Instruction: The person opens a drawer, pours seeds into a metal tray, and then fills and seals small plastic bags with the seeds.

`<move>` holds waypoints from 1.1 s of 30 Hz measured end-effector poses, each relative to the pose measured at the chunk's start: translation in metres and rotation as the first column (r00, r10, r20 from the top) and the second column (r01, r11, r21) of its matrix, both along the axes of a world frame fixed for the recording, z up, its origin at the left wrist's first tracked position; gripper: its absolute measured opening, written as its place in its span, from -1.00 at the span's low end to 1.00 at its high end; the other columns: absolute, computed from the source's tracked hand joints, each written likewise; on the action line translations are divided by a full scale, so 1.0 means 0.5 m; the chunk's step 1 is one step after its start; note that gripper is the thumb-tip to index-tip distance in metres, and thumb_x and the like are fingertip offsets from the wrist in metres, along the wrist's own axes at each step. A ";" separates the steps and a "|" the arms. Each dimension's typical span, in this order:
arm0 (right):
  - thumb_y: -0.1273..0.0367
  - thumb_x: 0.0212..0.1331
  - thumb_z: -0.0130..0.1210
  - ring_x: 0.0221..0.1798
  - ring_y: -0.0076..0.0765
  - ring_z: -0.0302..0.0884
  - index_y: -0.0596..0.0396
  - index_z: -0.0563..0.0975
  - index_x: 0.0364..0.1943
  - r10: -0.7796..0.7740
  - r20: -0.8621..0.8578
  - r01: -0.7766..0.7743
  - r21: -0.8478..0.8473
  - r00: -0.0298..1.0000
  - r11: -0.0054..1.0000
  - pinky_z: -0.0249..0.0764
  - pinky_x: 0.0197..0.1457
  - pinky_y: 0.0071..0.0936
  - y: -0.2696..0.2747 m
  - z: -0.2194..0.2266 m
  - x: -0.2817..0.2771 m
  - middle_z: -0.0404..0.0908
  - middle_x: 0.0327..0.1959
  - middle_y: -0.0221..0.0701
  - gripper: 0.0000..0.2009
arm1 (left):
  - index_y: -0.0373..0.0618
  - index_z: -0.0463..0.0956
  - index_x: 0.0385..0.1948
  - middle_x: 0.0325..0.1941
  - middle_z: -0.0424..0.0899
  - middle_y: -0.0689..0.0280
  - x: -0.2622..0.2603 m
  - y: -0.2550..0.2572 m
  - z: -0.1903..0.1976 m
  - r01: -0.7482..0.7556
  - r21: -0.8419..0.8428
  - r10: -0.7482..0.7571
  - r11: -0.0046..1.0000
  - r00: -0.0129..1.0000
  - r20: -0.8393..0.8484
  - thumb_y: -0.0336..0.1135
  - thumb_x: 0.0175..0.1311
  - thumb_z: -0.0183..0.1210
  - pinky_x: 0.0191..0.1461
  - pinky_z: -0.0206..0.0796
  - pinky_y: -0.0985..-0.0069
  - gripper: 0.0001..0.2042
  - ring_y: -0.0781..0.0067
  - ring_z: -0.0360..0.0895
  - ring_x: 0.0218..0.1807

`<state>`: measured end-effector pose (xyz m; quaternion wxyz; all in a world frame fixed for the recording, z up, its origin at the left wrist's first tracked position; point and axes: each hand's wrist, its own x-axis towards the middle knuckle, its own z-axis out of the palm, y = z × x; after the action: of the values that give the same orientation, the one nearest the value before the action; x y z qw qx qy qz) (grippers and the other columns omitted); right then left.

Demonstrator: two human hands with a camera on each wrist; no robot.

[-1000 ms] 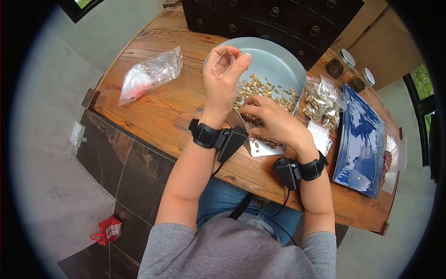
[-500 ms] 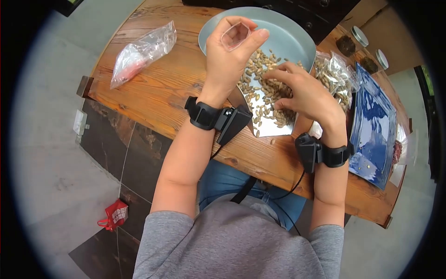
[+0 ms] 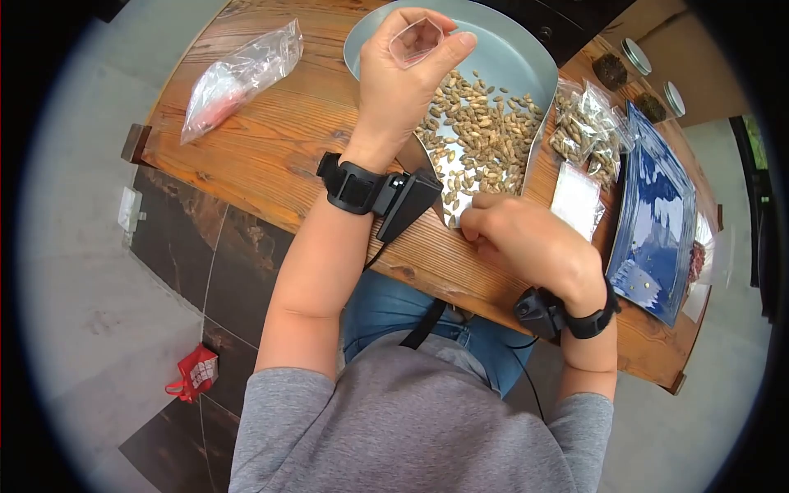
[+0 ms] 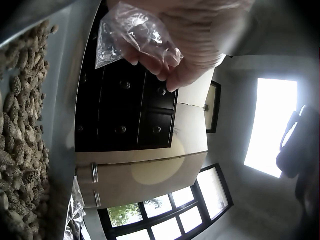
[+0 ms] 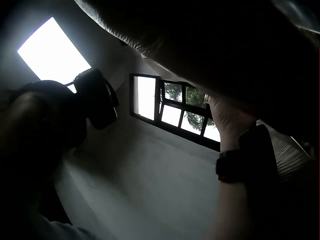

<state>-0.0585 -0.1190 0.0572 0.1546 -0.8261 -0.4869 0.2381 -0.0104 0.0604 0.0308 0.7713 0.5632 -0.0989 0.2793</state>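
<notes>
My left hand (image 3: 393, 103) holds a small clear plastic bag (image 4: 132, 31) above the tray, its mouth spread between thumb and fingers. Beneath lies a grey metal tray (image 3: 522, 41) with a narrow spout at its near end. Rough, tan-to-grey seed pods (image 3: 493, 127) cover the tray's middle and thin out toward the spout. My right hand (image 3: 534, 234) is low beside the spout tip, palm down, fingers bent toward the wooden table (image 3: 312, 164). Its fingertips are hidden, so I cannot tell whether they pinch a pod. The right wrist view is mostly dark.
Right of the tray lie filled clear bags (image 3: 588, 127), a white packet (image 3: 575, 197) and a blue glazed platter (image 3: 653, 222). Lidded jars (image 3: 612, 72) stand behind. A plastic bag with something pink (image 3: 238, 86) rests at left. A dark drawer cabinet (image 4: 125, 105) stands at the back.
My right hand has left the pods in the tray and come down to the table by the spout, where a stray pod lay. My left hand still holds the bag.
</notes>
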 end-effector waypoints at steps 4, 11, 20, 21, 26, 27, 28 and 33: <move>0.53 -0.16 0.04 -0.31 -0.07 0.43 0.21 0.43 -0.50 0.020 0.089 -0.021 0.012 0.996 1.000 0.37 -0.25 -0.34 0.002 -0.006 -0.010 0.44 -0.43 -0.23 -0.91 | -0.20 0.43 -0.42 -0.51 0.48 0.43 0.000 -0.001 -0.007 -0.048 0.029 0.046 0.998 0.997 0.055 -0.44 0.00 0.25 -0.37 0.25 0.77 -0.84 0.75 0.36 -0.44; 0.53 -0.23 0.17 -0.21 -0.06 0.42 0.18 0.43 -0.29 -0.204 0.195 0.167 0.189 0.959 0.968 0.36 -0.16 -0.28 0.001 0.033 0.040 0.40 -0.31 -0.23 -0.69 | -0.19 0.43 -0.43 -0.50 0.46 0.44 -0.004 0.000 0.001 -0.055 0.024 0.055 0.998 0.998 0.021 -0.45 0.00 0.25 -0.37 0.25 0.78 -0.84 0.76 0.34 -0.43; 0.53 -0.20 0.15 -0.15 0.00 0.42 0.10 0.41 -0.13 -0.250 0.175 0.210 0.219 0.952 0.953 0.36 -0.10 -0.26 0.034 -0.014 0.089 0.39 -0.21 -0.17 -0.60 | -0.17 0.44 -0.36 -0.39 0.53 0.38 -0.011 0.002 0.005 -0.035 0.076 0.035 0.997 0.999 -0.002 -0.43 0.04 0.22 -0.20 0.28 0.74 -0.83 0.70 0.43 -0.32; 0.53 -0.17 0.12 -0.18 0.01 0.43 0.12 0.43 -0.17 -0.254 0.184 0.220 0.186 0.950 0.958 0.37 -0.12 -0.26 0.038 -0.018 0.097 0.41 -0.25 -0.16 -0.65 | -0.17 0.44 -0.36 -0.39 0.53 0.38 -0.011 0.002 0.005 -0.035 0.079 0.036 0.996 0.999 0.000 -0.43 0.04 0.22 -0.20 0.28 0.74 -0.83 0.70 0.43 -0.32; 0.53 -0.12 0.04 -0.27 0.02 0.44 0.20 0.47 -0.38 -0.245 0.177 0.202 0.228 0.953 0.953 0.37 -0.17 -0.24 0.051 -0.026 0.137 0.47 -0.40 -0.16 -0.85 | -0.18 0.43 -0.36 -0.39 0.53 0.39 -0.008 0.001 0.001 -0.018 0.116 0.021 0.993 1.000 -0.019 -0.45 0.03 0.22 -0.23 0.27 0.74 -0.83 0.71 0.43 -0.32; 0.54 -0.12 0.02 -0.29 0.02 0.44 0.23 0.48 -0.44 -0.241 0.164 0.201 0.228 0.957 0.953 0.36 -0.19 -0.24 0.052 -0.024 0.140 0.48 -0.43 -0.17 -0.90 | -0.18 0.43 -0.36 -0.39 0.53 0.39 -0.007 -0.001 0.000 -0.017 0.119 0.019 0.993 1.000 -0.017 -0.45 0.03 0.22 -0.23 0.27 0.74 -0.83 0.71 0.43 -0.32; 0.54 -0.12 0.02 -0.29 0.02 0.44 0.23 0.48 -0.44 -0.243 0.166 0.201 0.232 0.956 0.952 0.36 -0.19 -0.24 0.051 -0.017 0.143 0.48 -0.43 -0.17 -0.90 | -0.18 0.44 -0.40 -0.45 0.48 0.43 -0.006 -0.004 0.000 -0.014 0.099 0.018 0.995 0.999 -0.040 -0.46 0.00 0.24 -0.28 0.25 0.75 -0.83 0.73 0.38 -0.37; 0.52 -0.08 0.03 -0.46 -0.22 0.47 0.24 0.49 -0.45 -0.355 -0.049 0.339 0.447 0.933 0.828 0.38 -0.36 -0.42 0.033 0.057 0.163 0.51 -0.46 -0.20 -0.91 | -0.17 0.43 -0.39 -0.42 0.51 0.44 -0.006 -0.004 -0.007 0.036 0.225 -0.011 0.974 0.994 -0.110 -0.48 0.03 0.21 -0.29 0.25 0.77 -0.86 0.74 0.41 -0.35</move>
<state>0.0232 -0.1026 0.0855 0.3725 -0.8466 -0.3731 0.0725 -0.0137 0.0586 0.0271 0.7097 0.6605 -0.0948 0.2260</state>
